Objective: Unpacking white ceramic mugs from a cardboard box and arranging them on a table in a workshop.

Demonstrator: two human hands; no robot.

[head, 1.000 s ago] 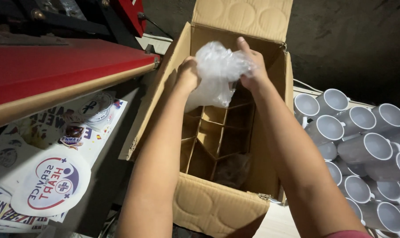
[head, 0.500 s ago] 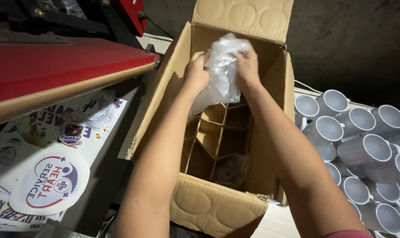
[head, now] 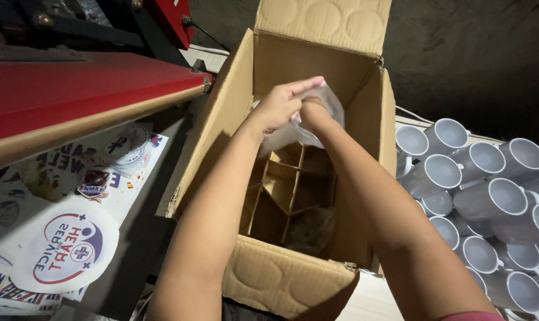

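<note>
Both hands grip crumpled clear plastic wrap over the cardboard box.

1. To the right of my grip, I see a pale desk carrying a close crowd of white mugs, most lying on their sides.
2. Below my grip, the open cardboard box stands on it.
3. Left of my grip, printed sheets lie flat on a lower surface.
</note>
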